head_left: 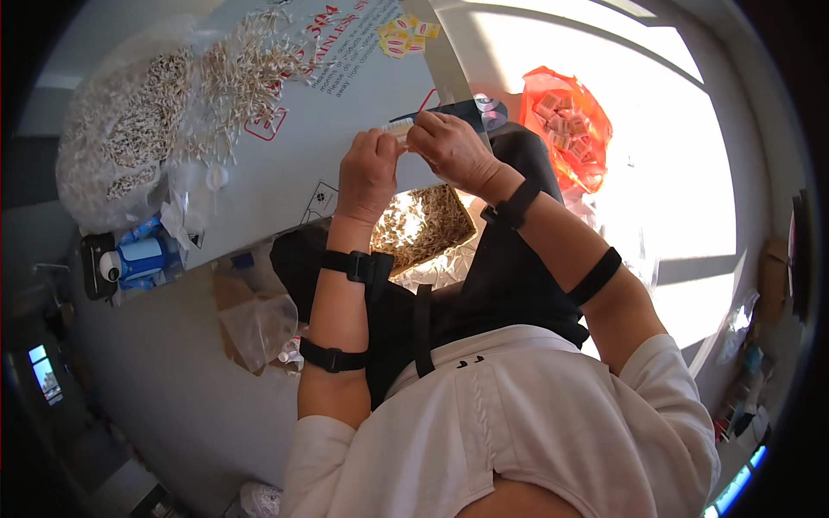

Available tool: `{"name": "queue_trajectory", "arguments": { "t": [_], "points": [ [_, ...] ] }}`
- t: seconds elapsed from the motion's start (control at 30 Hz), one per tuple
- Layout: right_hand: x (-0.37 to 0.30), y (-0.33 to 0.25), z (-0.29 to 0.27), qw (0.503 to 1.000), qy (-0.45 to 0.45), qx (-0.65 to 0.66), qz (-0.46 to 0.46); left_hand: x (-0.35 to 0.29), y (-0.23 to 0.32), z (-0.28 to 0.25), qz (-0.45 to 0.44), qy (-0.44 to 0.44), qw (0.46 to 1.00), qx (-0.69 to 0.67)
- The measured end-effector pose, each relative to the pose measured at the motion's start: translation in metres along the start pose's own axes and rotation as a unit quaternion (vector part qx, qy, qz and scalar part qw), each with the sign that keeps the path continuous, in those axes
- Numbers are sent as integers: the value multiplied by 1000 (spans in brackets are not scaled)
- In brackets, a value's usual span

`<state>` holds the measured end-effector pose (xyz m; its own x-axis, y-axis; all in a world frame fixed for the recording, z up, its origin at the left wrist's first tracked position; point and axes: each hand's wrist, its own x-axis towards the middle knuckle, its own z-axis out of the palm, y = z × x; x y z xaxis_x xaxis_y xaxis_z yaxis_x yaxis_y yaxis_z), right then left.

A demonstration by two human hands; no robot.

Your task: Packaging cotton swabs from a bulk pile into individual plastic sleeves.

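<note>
My left hand [370,171] and my right hand [452,152] meet above the table's near edge, fingers pinched. Between them is a small clear plastic box [398,129], mostly hidden by my fingers; its contents are too small to make out. A loose heap of cotton swabs [246,73] lies on the table beyond my left hand. Farther left, a large clear plastic bag [82,164] holds many more swabs. Small yellow-and-white cards [406,36] are piled at the far side. Below my hands, between my legs, is an open carton [462,226] filled with swabs.
The table [345,112] has a printed protective film. A blue-and-white bottle [138,259] and a black case [97,263] sit at its left corner. On the right, a red plastic bag [528,95] holds several small boxes. Below the table is a cardboard box [231,302] with clear plastic.
</note>
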<state>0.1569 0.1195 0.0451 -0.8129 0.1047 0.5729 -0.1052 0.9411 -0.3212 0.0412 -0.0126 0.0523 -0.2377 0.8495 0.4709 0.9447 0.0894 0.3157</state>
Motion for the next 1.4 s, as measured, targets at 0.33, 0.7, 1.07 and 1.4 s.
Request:
{"name": "queue_trajectory", "arguments": {
  "t": [0.33, 0.7, 1.07, 1.4],
  "points": [
    [-47, -4, 31, 997, -69, -17, 16, -40, -9, 29, 13, -65, 996, -53],
    [-43, -10, 33, 998, -62, -9, 3, 34, -23, 77, -150, -161, 973, 66],
    [-49, -8, 29, 996, -83, 10, 28, 29, -14, 84, -126, -117, 975, 140],
    [-47, -16, 37, 997, -41, 37, 53, 25, -36, 82, -168, -91, 980, 62]
  ]
}}
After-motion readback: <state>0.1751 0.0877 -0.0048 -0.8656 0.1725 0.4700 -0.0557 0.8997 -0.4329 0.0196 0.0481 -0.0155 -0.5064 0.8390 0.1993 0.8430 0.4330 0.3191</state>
